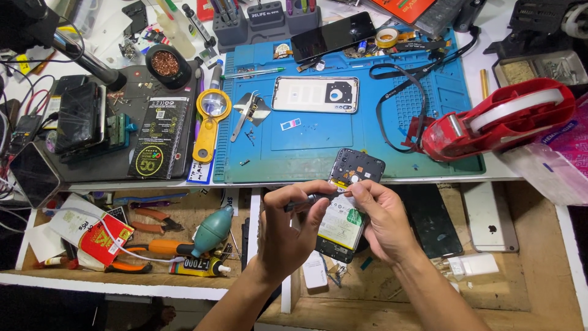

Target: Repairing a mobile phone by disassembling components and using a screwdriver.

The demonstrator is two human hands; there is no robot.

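While the right hand (383, 217) clasps the opened phone (349, 205), the left hand's (288, 230) grip pinches a tool (309, 199) over it.

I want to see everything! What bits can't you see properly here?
- Head view: the tool's tip is hidden behind the right hand.
- The opened phone's middle is covered by the left hand and right hand.
- The red tape dispenser hides the mat's right corner.

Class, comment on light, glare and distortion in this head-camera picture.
Head view: bright, even overhead light; glare on the glossy red tape dispenser and black phone screen; wide-angle bending at the edges; both hands and the opened phone sharp; bottom corners dark.
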